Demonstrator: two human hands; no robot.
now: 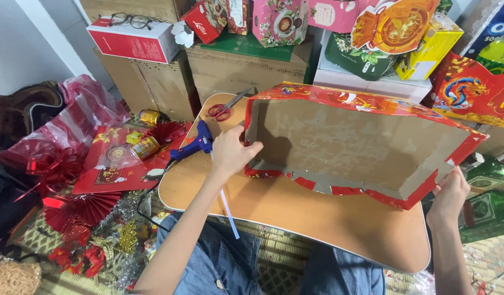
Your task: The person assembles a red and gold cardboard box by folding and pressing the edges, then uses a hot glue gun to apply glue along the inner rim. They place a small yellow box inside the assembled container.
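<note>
Cardboard is what I am looking down on: a long open box (350,147), grey and bare inside, wrapped outside in glossy red printed paper, is lying on its side on the small wooden lap table (296,213) with its opening facing me. I am gripping its 2 ends, the left hand (230,153) curled over the near left edge with the fingers hooked inside, the right hand (447,198) pinching the lower right corner between thumb and fingers. I judge the step in hand to be steadying and turning the box while its paper covering is being fitted, since the red strip along the front rim is looking torn and uneven. The next move, as I am reading it, is calling for a firm hold at both ends so the thin walls are not buckling. Just beside the left hand a blue glue gun (194,145) is lying on the table, and red-handled scissors (226,108) are resting further back, with a white strip (229,210) hanging over the table's near edge
</note>
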